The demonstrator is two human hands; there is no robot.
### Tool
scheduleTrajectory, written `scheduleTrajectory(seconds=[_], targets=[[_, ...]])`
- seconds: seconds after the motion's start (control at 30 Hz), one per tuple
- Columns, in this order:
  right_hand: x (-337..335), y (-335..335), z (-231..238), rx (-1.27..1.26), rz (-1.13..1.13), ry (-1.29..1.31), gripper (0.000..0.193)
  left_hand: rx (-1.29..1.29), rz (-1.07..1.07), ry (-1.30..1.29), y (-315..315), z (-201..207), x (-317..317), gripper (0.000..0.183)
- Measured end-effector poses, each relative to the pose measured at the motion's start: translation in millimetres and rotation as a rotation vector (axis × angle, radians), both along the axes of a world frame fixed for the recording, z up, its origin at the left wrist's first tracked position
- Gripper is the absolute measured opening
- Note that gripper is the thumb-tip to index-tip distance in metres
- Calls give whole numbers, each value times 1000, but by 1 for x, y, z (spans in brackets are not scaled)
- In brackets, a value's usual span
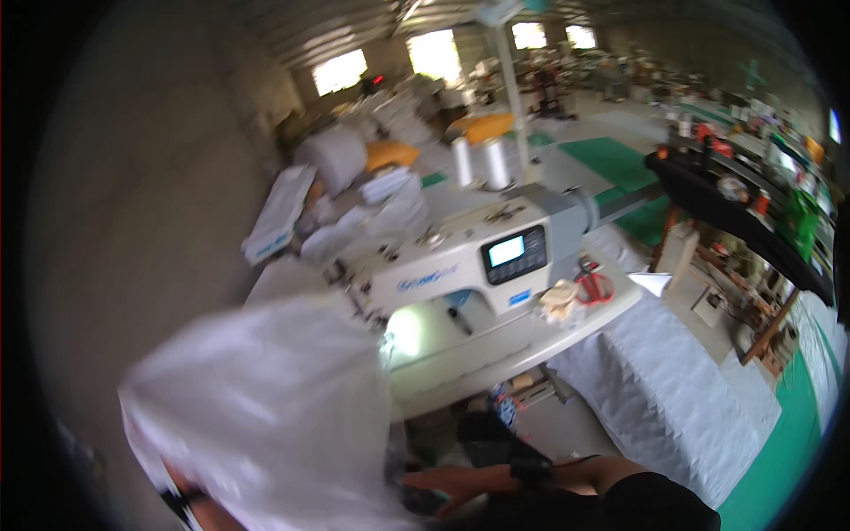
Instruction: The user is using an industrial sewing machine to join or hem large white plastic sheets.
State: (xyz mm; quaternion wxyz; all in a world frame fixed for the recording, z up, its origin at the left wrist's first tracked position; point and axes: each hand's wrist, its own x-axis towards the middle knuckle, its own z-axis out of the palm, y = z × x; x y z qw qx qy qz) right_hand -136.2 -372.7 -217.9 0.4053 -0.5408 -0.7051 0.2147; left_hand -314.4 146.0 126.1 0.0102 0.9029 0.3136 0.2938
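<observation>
A large piece of white fabric [266, 407], smeared by motion, hangs raised in front of me at the lower left. My left hand [180, 480] is at its lower left edge, with the fingers hidden behind the fabric and a dark band on the wrist. My right hand [447, 482] reaches in from the right, low beside the fabric's right edge. Its fingers are blurred and partly covered, so their grip is unclear. Just beyond the fabric stands a white sewing machine [416, 288], its needle area lit and its control screen [507, 251] glowing.
Red-handled scissors [595, 288] and a small cream bundle [560, 303] lie on the machine table's right end. Two white thread cones [494, 165] stand behind the machine. Quilted white fabric [651, 389] drapes at the right, beside a dark rack [739, 212]. A wall [150, 186] rises at the left.
</observation>
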Motion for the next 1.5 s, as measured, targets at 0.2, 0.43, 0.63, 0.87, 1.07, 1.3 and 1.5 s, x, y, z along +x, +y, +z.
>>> scheduleTrajectory(seconds=[0.2, 0.43, 0.63, 0.87, 1.07, 1.3, 1.5], targets=[[-90, 63, 64, -428, 682, 550, 97, 32, 79, 85, 39, 22, -39, 35], [0, 35, -10, -708, 105, 920, 69, 443, 103, -118, -186, -10, 1, 33], [7, 105, 21, -231, -193, 1107, 68, -9, -456, 224, -291, -129, 93, 50], [-37, 86, 48, -404, -239, 1566, 30, -218, 455, 620, -71, -292, -54, 73], [-7, 27, 69, -639, -293, 1322, 38, -348, 345, 1098, -48, -222, -141, 41], [16, 80, 22, -105, -758, 910, 32, -72, -613, -17, -293, -174, 48, 19], [-11, 67, 17, -167, -825, 859, 24, 157, -316, 278, -346, -257, 88, 19]])
